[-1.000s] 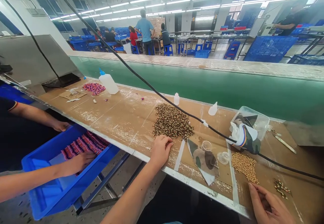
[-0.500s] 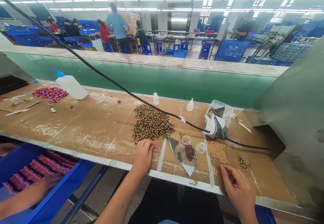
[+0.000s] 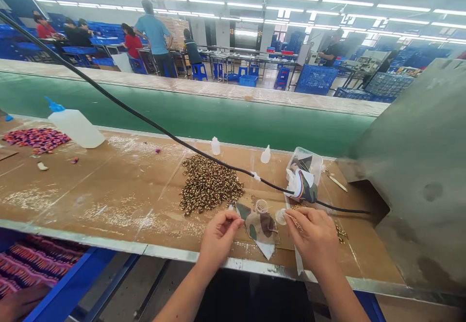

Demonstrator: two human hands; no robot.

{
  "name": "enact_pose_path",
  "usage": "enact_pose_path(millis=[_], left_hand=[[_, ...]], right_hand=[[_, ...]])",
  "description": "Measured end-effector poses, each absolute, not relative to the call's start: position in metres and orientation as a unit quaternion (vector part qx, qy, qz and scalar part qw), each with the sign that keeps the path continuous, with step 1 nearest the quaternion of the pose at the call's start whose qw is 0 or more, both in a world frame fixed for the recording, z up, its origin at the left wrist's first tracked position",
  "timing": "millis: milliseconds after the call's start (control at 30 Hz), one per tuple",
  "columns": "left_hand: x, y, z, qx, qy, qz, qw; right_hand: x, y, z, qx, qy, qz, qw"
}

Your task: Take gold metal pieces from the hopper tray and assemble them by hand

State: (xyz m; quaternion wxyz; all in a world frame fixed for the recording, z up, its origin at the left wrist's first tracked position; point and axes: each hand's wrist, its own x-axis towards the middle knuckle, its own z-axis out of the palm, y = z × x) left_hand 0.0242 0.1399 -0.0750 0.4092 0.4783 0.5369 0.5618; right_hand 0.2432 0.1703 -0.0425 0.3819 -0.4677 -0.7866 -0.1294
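Observation:
My left hand [image 3: 219,238] is closed in a pinch just in front of the pile of small shiny gold-and-dark pieces [image 3: 209,183]; whatever its fingertips hold is too small to make out. A camouflage cloth scrap [image 3: 260,225] lies between my hands. My right hand [image 3: 316,237] is also pinched, its fingertips at the edge of a small clear dish [image 3: 280,216]. What they hold, if anything, I cannot make out. Behind that hand, tan beads [image 3: 296,222] are partly hidden. A second clear cup [image 3: 261,206] rests on the cloth's far edge.
A black cable [image 3: 160,129] crosses above the cardboard-covered bench [image 3: 120,181]. Two small white bottles [image 3: 215,146] and a large bottle [image 3: 78,127] stand toward the green belt [image 3: 171,110]. A clear box [image 3: 307,159] with cloth sits right, beside a metal housing [image 3: 418,191]. Another person's hand [image 3: 24,302] is lower left.
My left hand has moved right, away from the gold pile's front edge. My right hand has shifted from beside the tan beads up and left to the clear dish. The view has turned slightly.

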Motion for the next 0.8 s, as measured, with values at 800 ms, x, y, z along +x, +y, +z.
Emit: enact_pose_path(millis=[800], left_hand=[[0.066, 0.146, -0.098, 0.248, 0.423, 0.588, 0.643]], right_hand=[[0.207, 0.2, -0.05, -0.409, -0.846, -0.069, 0.336]])
